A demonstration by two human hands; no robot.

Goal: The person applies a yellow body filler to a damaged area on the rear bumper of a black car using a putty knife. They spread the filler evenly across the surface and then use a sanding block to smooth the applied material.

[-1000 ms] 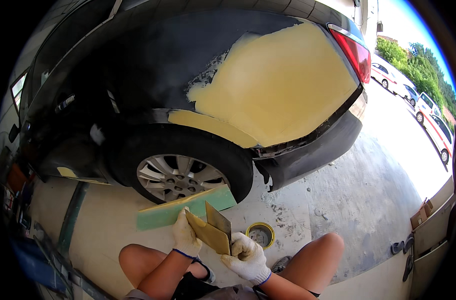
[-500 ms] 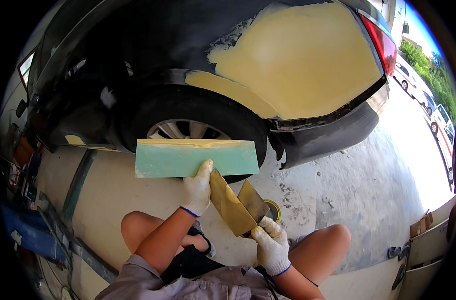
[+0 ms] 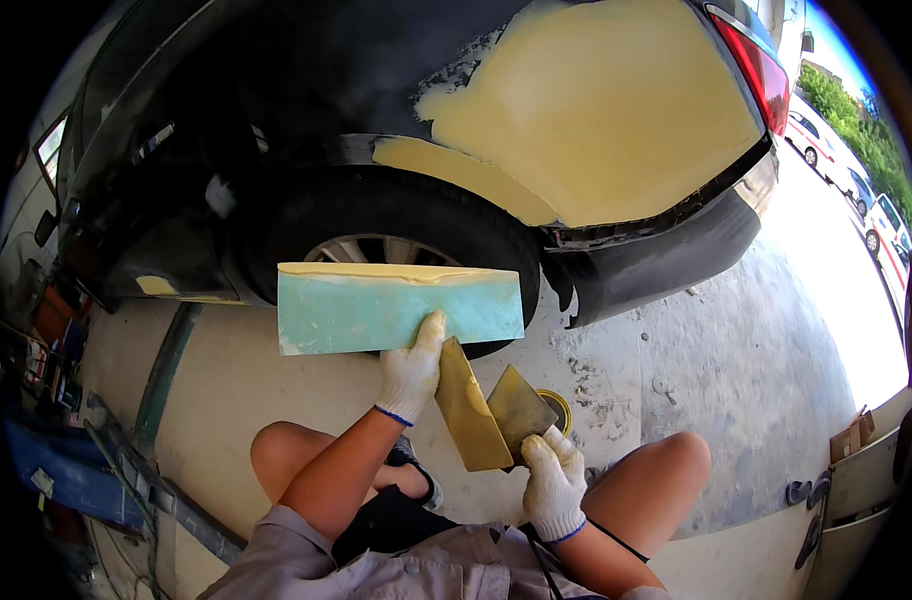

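Observation:
My left hand, in a white knit glove, grips a long pale-teal spreader with yellow filler along its upper edge, held horizontally before the tyre. My gloved right hand holds two filler-smeared metal blades, fanned apart; the longer one reaches up beside my left thumb. Behind them a round tin with a yellow rim stands on the floor, mostly hidden. The black car's rear quarter panel carries broad pale-yellow filler, with another strip along the wheel arch.
The rear wheel and a dark bumper are ahead. My bent bare knees flank my arms. Blue and metal clutter lies at left. Boxes and sandals are at right; parked white vehicles stand outside.
The teal spreader has risen from a tilted position to level, with my left hand higher and further right. The two blades have spread apart, and my right hand has moved rightward.

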